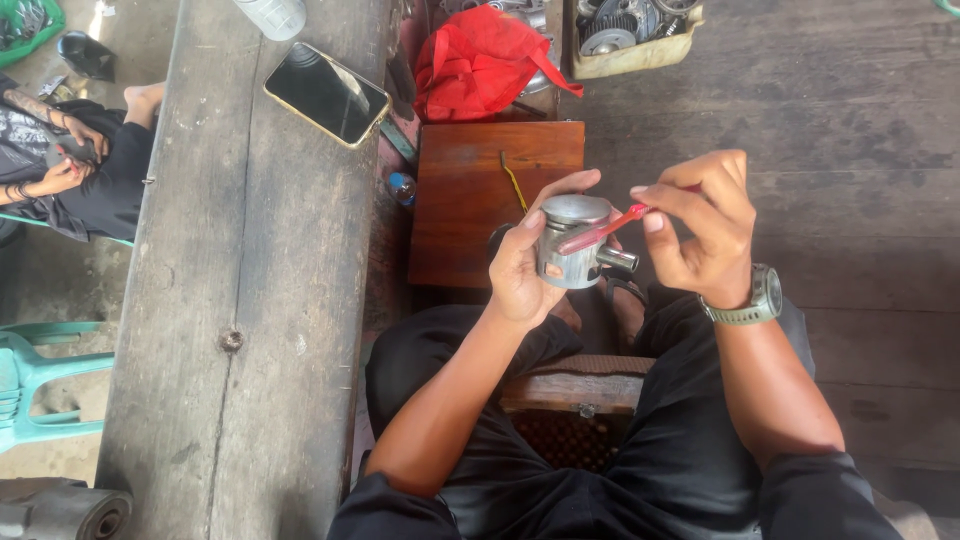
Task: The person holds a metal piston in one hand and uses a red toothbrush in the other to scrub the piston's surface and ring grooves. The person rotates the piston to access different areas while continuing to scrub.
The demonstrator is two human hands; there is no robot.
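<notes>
**Piston held over the lap, red tool at its side**

Above the person's lap, the left hand (527, 262) is closed around a metal piston (572, 243), thumb along the near side and fingers curled over the crown, with the wrist pin (619, 258) sticking out toward the right. The right hand (703, 228), a watch (757, 297) on its wrist, pinches a thin red tool (603, 229) between thumb and fingertips, its tip laid against the piston's side near the pin bore. What the tool is exactly cannot be told from this view.

By the look of it, the step in hand is fine work at the pin or the groove beside it; any further move there calls for a steady grip from the left hand and small, controlled pressure from the right.

Beyond the hands sits a low reddish-brown wooden box (470, 190) with a yellow wire (514, 181) on it, then a red bag (480, 62) and a carton of gears (632, 35). A grey wooden plank (230, 300) at left carries a smartphone (326, 93). Farther left another person (75, 165) sits, near a green plastic chair (35, 385). Worn floorboards (850, 130) spread to the right.
</notes>
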